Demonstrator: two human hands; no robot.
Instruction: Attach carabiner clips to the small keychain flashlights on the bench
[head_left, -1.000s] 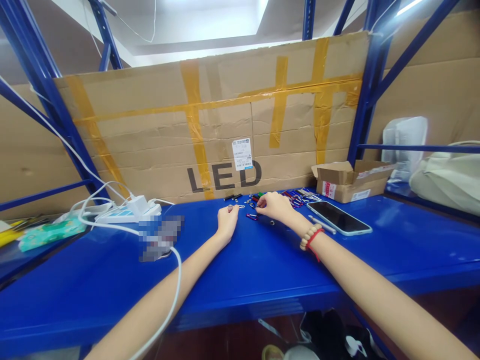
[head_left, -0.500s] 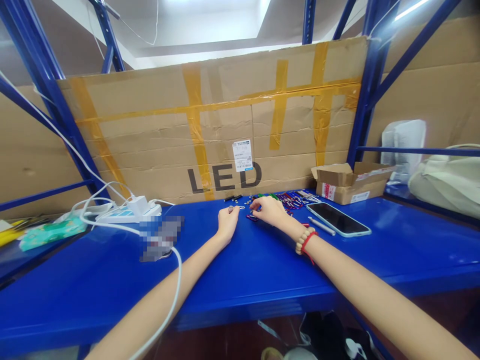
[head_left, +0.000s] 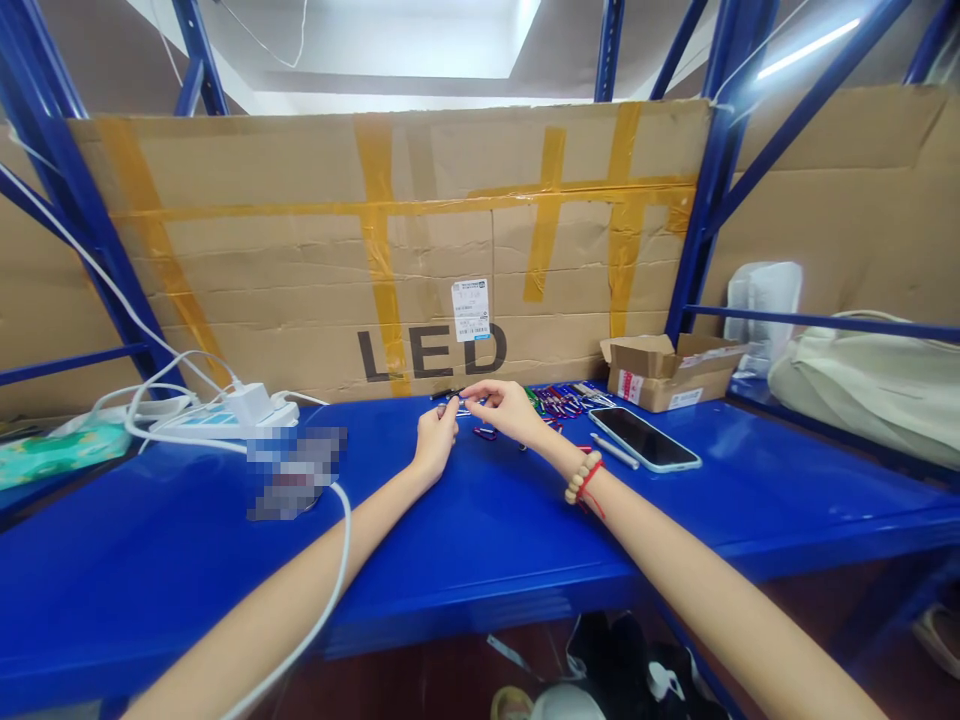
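1. Clips [head_left: 562, 402] heaped on the counter [head_left: 480, 540], seemingly for easy reach.
2. Left hand [head_left: 436, 440] pinched closed, right hand [head_left: 502, 408] partly curled, fingertips close, presumably for control; I cannot tell what they hold.
3. Loose clip [head_left: 484, 433] near both.

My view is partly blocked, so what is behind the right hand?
Past the right hand, small coloured pieces, green and red among them, lie on the blue shelf, with taped cardboard beyond. Anything directly behind the hand is covered.
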